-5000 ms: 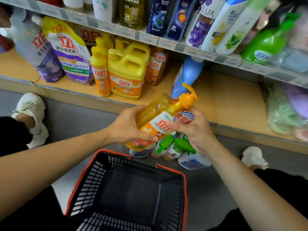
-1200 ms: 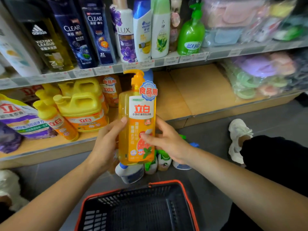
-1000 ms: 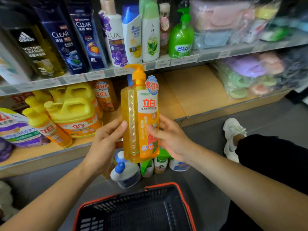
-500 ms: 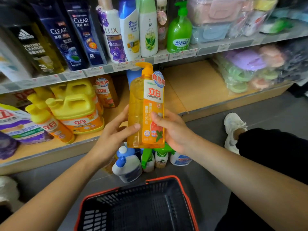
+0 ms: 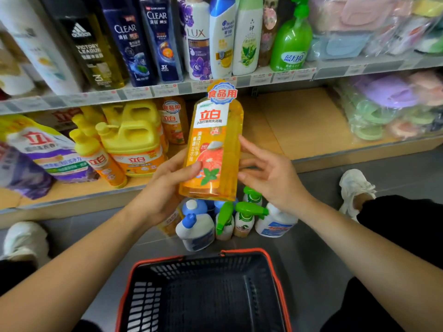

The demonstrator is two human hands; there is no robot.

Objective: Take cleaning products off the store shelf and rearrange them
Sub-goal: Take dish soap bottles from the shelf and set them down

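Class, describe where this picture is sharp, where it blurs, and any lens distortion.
Head view: orange bottle label sharp at centre; purple pouch and bagged sponges smear toward the edges; black Adidas bottle leans outward, wide-angle distortion; lighting even, no hard shadows.

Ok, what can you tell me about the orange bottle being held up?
The orange bottle looks like translucent plastic filled with orange liquid, with a white-and-orange front label bearing red characters. A round blue-edged tag hides its top. It is nearly upright, label toward the camera, held in the air before the lower shelf and above the floor bottles. The left hand grips its lower left side, thumb on the label; the right hand is spread beside its right edge, contact unclear.
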